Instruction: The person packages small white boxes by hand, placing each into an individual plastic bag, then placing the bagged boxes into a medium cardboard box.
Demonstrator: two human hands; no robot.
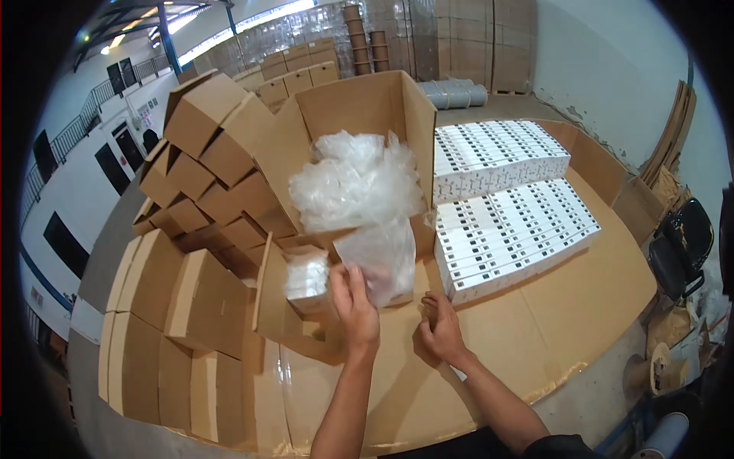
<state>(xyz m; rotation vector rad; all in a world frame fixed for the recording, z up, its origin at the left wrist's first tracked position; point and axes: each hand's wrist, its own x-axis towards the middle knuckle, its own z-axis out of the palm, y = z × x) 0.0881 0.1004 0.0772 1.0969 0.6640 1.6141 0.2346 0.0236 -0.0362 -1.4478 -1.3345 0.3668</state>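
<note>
My left hand [355, 306] is closed on a clear plastic bag [378, 252], which hangs in front of a large open carton [348, 96] full of crumpled clear bags [355, 183]. Just left of that hand, a small open box [267, 294] holds a plastic-wrapped white bundle [307, 275]. My right hand [442, 327] hovers over or rests on the cardboard surface, fingers bent and apart, with nothing visible in it. It is near the front left corner of the rows of white boxes [512, 229].
Brown cartons [214, 145] are piled at the left, with more boxes [153, 336] standing nearer. The cardboard-covered table [520, 336] spans the front and right. A black chair [680, 245] stands beyond its right edge. Grey rolls [455, 93] lie behind.
</note>
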